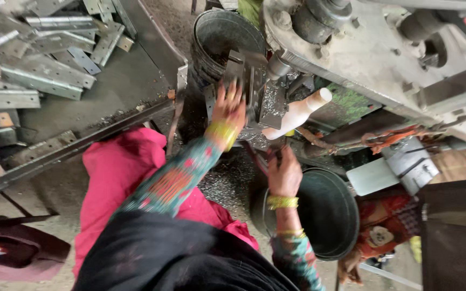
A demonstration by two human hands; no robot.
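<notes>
Grey steel bracket sits upright at the press machine, the left hand pressed flat against its blurred side, fingers spread. The right hand curls narrowly around something I cannot make out, above a round dark bucket. Seating the piece squarely and keeping fingers off the die seems wise; gritty metal shavings litter the ground.

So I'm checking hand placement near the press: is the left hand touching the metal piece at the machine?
Touching. The head view shows the left hand with its fingers laid over the edge of the metal piece, no gap visible, though motion blurs them.
</notes>
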